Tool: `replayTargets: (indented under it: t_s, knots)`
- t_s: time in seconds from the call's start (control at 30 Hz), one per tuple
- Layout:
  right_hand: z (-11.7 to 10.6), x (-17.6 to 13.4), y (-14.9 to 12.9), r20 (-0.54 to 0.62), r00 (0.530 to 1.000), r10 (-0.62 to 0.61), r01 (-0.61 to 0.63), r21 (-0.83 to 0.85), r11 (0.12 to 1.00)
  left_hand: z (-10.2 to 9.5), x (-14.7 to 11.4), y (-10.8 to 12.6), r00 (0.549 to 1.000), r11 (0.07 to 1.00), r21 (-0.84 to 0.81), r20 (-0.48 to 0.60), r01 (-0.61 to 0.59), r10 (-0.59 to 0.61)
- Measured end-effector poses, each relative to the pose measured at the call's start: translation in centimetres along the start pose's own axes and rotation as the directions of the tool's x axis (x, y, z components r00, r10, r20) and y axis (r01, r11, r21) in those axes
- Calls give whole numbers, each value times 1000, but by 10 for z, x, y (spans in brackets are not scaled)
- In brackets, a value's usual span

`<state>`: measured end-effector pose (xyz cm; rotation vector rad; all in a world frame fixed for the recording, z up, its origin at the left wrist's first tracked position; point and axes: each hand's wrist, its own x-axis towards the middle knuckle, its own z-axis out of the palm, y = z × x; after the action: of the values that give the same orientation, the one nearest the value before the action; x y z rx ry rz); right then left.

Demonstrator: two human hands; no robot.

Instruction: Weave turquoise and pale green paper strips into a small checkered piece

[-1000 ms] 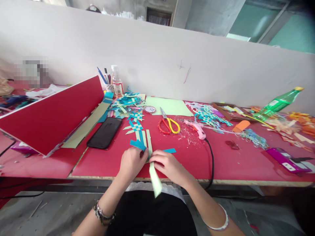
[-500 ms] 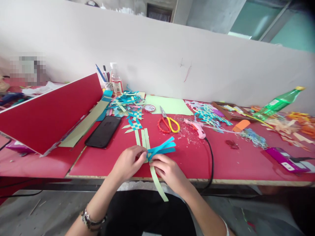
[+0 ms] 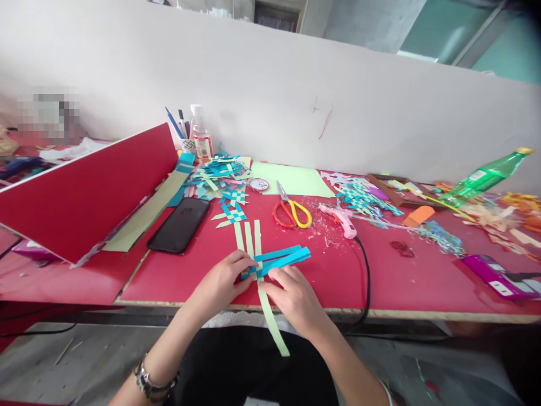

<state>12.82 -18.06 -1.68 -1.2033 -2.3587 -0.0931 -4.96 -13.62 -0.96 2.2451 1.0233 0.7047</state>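
Note:
Blue and pale green paper strips cross in a small woven piece (image 3: 258, 273) at the table's front edge. My left hand (image 3: 226, 279) pinches its left side between thumb and fingers. Two blue strips (image 3: 287, 259) run out to the right, and several pale green strips (image 3: 248, 239) point away from me. One long pale green strip (image 3: 273, 324) hangs over the edge towards my lap. My right hand (image 3: 293, 296) is closed at the right side of the weave, thumb by the long strip and fingertips at the blue strips. The fingers partly cover the crossing.
Scissors (image 3: 291, 211), a pink glue gun (image 3: 342, 220) with a black cord, and a black phone (image 3: 180, 225) lie around the work. Behind are a pile of woven scraps (image 3: 220, 175) and a green sheet (image 3: 291, 177). A green bottle (image 3: 486, 177) leans at the right.
The blue strips, raised and crossed before, now lie lower and more side by side to the right. My right hand has shifted slightly right, and more of the weave shows.

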Motion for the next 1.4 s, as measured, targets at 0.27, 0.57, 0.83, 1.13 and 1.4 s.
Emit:
replayTargets:
  t_s: [0.27,0.57,0.83,1.13,1.4]
  knots:
    - [0,0,7,-8,1000,-10,10,88,996,-1,0,0,999,999,21,25,-33,32]
    - [-3,3,8,27,999,37,-42,254,966,0,1,1,998,994,87,12,-62,62]
    - [1,1,9,1,1000,27,-26,307,951,1,2,-1,999,989,143,-5,-34,35]
    - [-2,3,10,67,996,54,-76,378,923,1,3,-1,999,988,151,19,-40,37]
    - [-5,8,7,122,980,160,-199,483,853,1,4,-3,996,977,189,19,-95,93]
